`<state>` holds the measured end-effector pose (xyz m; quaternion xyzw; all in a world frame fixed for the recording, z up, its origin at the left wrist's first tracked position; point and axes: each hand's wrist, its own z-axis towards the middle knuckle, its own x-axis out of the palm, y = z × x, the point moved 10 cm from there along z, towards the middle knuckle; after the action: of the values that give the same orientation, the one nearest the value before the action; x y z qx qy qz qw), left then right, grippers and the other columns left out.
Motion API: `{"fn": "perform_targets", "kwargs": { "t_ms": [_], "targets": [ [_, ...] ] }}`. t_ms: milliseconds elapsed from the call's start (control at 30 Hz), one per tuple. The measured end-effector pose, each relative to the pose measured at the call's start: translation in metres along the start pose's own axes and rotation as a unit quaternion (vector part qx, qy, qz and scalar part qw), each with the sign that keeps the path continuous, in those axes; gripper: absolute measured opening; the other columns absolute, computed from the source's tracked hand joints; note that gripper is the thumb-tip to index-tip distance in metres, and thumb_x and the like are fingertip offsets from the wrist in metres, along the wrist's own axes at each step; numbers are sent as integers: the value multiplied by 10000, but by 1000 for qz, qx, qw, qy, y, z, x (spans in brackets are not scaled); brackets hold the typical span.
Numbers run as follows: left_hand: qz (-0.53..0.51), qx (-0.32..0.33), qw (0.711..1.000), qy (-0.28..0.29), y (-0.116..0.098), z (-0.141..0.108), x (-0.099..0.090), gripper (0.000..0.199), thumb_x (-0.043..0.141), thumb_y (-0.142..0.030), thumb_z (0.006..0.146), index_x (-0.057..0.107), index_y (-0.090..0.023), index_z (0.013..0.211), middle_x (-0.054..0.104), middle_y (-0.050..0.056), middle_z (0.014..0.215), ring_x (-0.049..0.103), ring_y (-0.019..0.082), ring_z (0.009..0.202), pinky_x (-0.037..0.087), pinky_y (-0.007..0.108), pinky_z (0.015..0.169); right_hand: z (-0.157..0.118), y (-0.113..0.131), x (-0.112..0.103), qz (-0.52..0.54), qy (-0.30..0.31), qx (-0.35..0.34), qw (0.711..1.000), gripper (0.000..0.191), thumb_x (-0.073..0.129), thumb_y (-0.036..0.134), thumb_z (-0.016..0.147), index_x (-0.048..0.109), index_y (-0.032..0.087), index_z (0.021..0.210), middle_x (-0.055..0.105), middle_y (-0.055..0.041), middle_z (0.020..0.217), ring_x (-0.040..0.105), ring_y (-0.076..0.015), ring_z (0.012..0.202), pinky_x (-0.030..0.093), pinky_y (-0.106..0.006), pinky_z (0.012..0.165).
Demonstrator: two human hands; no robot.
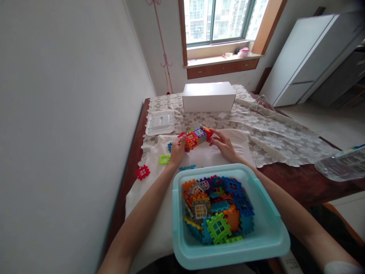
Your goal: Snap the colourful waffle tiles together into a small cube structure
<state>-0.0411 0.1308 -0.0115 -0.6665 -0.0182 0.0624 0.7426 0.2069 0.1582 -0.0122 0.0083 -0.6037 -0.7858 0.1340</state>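
Both hands hold up a small block structure [196, 136] built of red, orange, purple and grey interlocking window-pattern tiles. My left hand [178, 149] grips its left end, thumb on the red part. At the right end, my right hand [223, 145] pinches a red-orange piece between thumb and fingers. Beneath and left of the structure, loose tiles lie on the white cloth [151, 190]: a lime green tile [164, 159], a red tile [143, 172] and blue pieces [187, 167], one partly hidden by my left hand. Close to me, a teal tub [270, 228] holds several mixed tiles.
A white box [209, 97] stands at the back of the table. A clear plastic lid [160, 122] lies near the left wall. Lace cloth [273, 144] covers much of the table, with a white cable [258, 104] on it. A clear plastic container [339, 165] is at the right edge.
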Motion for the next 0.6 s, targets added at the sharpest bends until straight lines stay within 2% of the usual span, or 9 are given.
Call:
{"fn": "perform_targets", "kwargs": {
  "t_ms": [100, 167, 267, 333, 400, 467, 600],
  "targets": [
    [12, -7, 1000, 0, 3, 3, -2, 819, 551, -991, 878, 766, -201, 894, 758, 51, 705, 697, 199, 615, 586, 310, 603, 2, -1, -8, 15, -30, 13, 999, 426, 896, 509, 826, 822, 293, 1186, 827, -16, 1061, 709, -189, 801, 617, -368, 775],
    [13, -10, 1000, 17, 5, 3, 0, 827, 548, -985, 889, 796, -198, 945, 814, 70, 803, 741, 221, 681, 622, 330, 642, 3, 0, -13, 23, -51, 16, 998, 382, 925, 532, 794, 829, 285, 1068, 815, -8, 1002, 691, -177, 765, 610, -355, 754],
    [9, -12, 999, 44, 4, 2, 4, 868, 500, -986, 914, 829, -194, 1051, 867, 105, 969, 799, 264, 826, 657, 358, 703, 3, 1, -16, 31, -63, 17, 997, 396, 946, 565, 767, 819, 287, 1018, 805, -4, 967, 683, -175, 753, 607, -347, 739],
    [11, -3, 998, 64, 0, 0, 8, 880, 521, -983, 906, 837, -189, 1117, 872, 124, 1056, 816, 293, 931, 666, 366, 733, 3, 2, -15, 43, -62, 18, 997, 413, 957, 577, 751, 812, 292, 1013, 821, -18, 1070, 719, -191, 832, 617, -346, 760],
    [23, 10, 996, 85, -6, -3, 11, 830, 669, -930, 863, 833, -188, 1197, 868, 133, 1131, 816, 315, 1011, 669, 371, 768, 2, 2, -11, 62, -50, 26, 996, 420, 972, 570, 737, 810, 293, 1008, 814, -36, 1273, 749, -213, 951, 623, -341, 773],
    [36, 16, 994, 100, -9, -5, 14, 776, 816, -836, 810, 829, -191, 1242, 865, 135, 1159, 812, 327, 1044, 666, 383, 810, 1, 0, -8, 78, -37, 45, 995, 420, 988, 550, 727, 818, 293, 1013, 803, -38, 1349, 747, -209, 957, 610, -324, 742],
    [46, 2, 994, 103, -7, -6, 15, 734, 810, -811, 821, 847, -175, 1186, 869, 133, 1097, 803, 320, 1009, 640, 382, 806, 2, -5, -11, 84, -45, 63, 993, 443, 994, 552, 738, 841, 304, 1072, 845, -16, 1073, 700, -177, 807, 582, -313, 701]
  ]
}}
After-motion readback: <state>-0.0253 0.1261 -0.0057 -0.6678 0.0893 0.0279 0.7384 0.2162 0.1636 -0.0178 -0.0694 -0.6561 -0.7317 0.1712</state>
